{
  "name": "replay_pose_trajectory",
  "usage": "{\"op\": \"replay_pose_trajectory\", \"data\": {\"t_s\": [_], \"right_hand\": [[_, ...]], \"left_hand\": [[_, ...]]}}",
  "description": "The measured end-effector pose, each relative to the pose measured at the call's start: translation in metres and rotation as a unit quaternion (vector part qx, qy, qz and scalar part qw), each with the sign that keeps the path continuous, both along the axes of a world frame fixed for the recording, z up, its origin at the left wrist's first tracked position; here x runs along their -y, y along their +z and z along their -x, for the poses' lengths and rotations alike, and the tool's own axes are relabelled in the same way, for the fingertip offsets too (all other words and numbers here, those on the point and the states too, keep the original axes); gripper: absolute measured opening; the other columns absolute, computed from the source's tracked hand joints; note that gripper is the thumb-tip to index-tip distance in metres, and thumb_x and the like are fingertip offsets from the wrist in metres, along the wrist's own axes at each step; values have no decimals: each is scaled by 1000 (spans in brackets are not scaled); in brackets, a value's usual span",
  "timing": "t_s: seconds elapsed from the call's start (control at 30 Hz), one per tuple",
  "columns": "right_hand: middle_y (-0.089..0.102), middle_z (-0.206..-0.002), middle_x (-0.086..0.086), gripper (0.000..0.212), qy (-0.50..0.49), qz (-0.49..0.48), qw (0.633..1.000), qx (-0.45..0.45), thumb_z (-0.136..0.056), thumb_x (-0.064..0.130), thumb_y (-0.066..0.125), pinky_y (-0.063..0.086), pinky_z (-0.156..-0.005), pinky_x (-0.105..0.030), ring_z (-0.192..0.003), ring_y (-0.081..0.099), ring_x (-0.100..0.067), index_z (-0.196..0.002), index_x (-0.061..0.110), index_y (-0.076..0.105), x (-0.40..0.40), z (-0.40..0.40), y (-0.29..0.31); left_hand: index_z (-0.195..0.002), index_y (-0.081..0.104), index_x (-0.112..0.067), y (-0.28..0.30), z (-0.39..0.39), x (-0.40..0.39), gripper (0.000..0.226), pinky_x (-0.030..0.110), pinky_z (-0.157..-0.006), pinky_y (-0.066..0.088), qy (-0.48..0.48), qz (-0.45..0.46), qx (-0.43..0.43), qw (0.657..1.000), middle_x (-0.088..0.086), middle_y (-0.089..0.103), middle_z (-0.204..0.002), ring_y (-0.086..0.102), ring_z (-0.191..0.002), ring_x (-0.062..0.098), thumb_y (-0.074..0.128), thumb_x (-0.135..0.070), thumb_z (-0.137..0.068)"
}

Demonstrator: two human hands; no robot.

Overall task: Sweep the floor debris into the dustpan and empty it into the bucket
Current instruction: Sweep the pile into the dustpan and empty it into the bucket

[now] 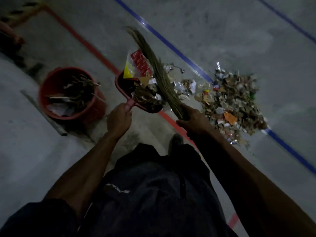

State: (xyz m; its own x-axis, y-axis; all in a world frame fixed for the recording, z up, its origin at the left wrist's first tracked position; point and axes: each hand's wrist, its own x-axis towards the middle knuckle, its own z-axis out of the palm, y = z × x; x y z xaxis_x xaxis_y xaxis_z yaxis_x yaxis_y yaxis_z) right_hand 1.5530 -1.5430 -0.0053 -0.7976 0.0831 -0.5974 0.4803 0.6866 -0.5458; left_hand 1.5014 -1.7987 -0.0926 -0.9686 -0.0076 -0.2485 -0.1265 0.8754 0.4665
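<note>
Floor debris, a wide ragged heap of dry brown leaves, torn paper, foil scraps and bits of orange and red plastic, lies on the grey concrete floor well to the right of the red plastic bucket, straddling a blue painted line. That heap is the larger share of the job, and I judge it mostly still to be swept.

The bucket, round and smooth-walled, already holds dry twigs, leaves and white crumpled paper, so at least some rubbish has gone in.

Between the bucket and the heap, my stiff straw broom, a long tapering bundle of coarse olive-brown fibres, slants over the load; motion blur softens its tip.

Just right of the bucket sits the dark red plastic dustpan, shallow and scoop-shaped, heaped with leaves, a red printed wrapper and a yellow plastic scrap. It looks full enough to tip, and it is not yet emptied.

My hands are both clenched: the right hand grips the bound end of the broom, and the left hand is wrapped round the dustpan's thin pink handle, beside the bucket's rim.
</note>
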Motion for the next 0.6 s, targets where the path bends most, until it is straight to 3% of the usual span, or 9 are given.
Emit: {"op": "replay_pose_trajectory", "data": {"t_s": [0.13, 0.3, 0.4, 0.6], "right_hand": [[61, -107, -6, 66, 44, 23, 999, 19, -89, 19, 62, 59, -56, -38, -61, 66, -29, -147, 36, 34, 18, 36, 23], [64, -108, -10, 58, 157, 29, 987, 12, -90, 18, 60, 59, -58, -39, -60, 64, -27, -143, 32, 41, 38, 93, 36], [63, -103, -9, 63, 207, 28, 978, 17, -90, 18, 60, 53, -47, -30, -54, 62, -23, -145, 35, 37, 53, 127, 36], [60, -104, -9, 66, 316, 10, 948, 26, -89, 20, 61, 49, -38, -24, -47, 61, -20, -147, 37, 33, 93, 173, 38]], "left_hand": [[-116, 60, -9, 23, -4, 21, 26, 42, -83, 45, 72, -23, -18, 997, 18, 62, -106, 58, -100, 37, 53, -21, -94], [-124, 59, -17, 36, -3, 39, 32, 40, -89, 48, 184, -67, -49, 979, 14, 64, -119, 58, -108, 36, 57, -24, -93], [-128, 57, -18, 34, -4, 50, 38, 44, -96, 46, 241, -50, -42, 968, 13, 61, -127, 54, -117, 36, 59, -30, -92], [-124, 57, -3, 41, -8, 58, 34, 41, -84, 44, 363, -32, 3, 931, 25, 61, -114, 56, -106, 44, 54, -17, -93]]}}
